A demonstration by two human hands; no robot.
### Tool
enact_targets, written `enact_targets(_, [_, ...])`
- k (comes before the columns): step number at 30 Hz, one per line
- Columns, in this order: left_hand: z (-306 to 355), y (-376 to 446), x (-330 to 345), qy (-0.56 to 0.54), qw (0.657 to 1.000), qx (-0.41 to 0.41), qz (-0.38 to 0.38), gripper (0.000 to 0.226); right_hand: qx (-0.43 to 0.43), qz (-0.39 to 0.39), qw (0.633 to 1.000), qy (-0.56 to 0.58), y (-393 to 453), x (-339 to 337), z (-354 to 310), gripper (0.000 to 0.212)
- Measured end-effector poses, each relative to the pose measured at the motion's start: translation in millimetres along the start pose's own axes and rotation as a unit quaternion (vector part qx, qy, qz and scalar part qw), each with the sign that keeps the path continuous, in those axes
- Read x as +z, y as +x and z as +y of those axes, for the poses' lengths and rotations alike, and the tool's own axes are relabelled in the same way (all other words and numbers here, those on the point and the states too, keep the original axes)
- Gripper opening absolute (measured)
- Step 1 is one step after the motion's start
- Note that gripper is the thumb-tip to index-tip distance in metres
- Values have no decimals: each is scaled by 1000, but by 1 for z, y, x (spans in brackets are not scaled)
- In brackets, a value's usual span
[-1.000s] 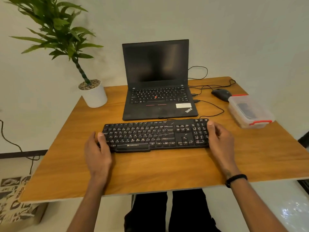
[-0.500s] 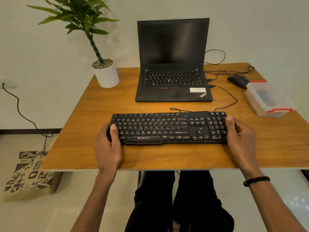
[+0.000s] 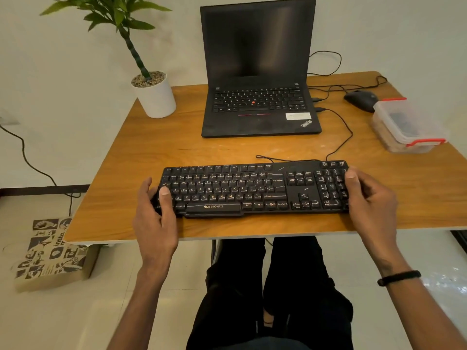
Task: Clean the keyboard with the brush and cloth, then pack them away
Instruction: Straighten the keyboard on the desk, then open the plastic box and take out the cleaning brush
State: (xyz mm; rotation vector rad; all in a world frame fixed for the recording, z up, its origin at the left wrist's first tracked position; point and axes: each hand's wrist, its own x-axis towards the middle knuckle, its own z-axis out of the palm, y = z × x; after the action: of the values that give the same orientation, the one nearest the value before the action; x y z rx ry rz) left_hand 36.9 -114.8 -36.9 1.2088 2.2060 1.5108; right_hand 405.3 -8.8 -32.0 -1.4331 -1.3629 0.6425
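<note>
Head cam: my left hand [image 3: 156, 218] & right hand [image 3: 370, 198] grip the keyboard [image 3: 255, 189] by its ends, thumbs on keys; it lies flat near the table [image 3: 141, 157] front edge, laptop [image 3: 257, 72] behind.

I sat at a small desk setup, a home office or plain workroom by the look of it. My wooden table [image 3: 141, 157] stood against a bare white wall and carried an open laptop [image 3: 257, 72], a wired keyboard [image 3: 252, 189], a mouse [image 3: 360, 99] and a potted plant [image 3: 151, 94]. Cables [image 3: 27, 157] trailed down the wall to a pale tiled floor, where a printed bag [image 3: 50, 251] lay.
</note>
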Motion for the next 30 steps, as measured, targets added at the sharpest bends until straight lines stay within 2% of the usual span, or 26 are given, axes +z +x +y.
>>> enact_targets(6, [6,8,0,-9,999,-29,-14,59,26,10,999,36,1,0,0,47])
enact_targets(8, [11,11,5,6,1000,-21,-4,63,42,29,997,51,3,1,0,42])
enact_targets(11, [32,21,17,13,1000,24,-7,64,92,81,981,150,14,-2,2,27])
enact_targets(14, [71,35,44,-1,995,75,-64,52,134,156,960,189,36,-15,9,28])
enact_targets(17, [117,45,85,-22,979,129,-155,43,151,213,954,148,57,-27,9,49])
enact_targets(19, [147,46,119,-48,964,143,-219,43,147,242,950,129,69,-32,9,63])
enact_targets(22, [192,47,170,-74,942,168,-281,49,145,279,940,133,89,-34,13,74])
enact_targets(25, [232,48,226,-73,916,210,-334,49,147,300,928,164,108,-36,16,82])
enact_targets(30, [279,54,328,-10,891,216,-400,50,151,314,927,143,129,-35,26,88])
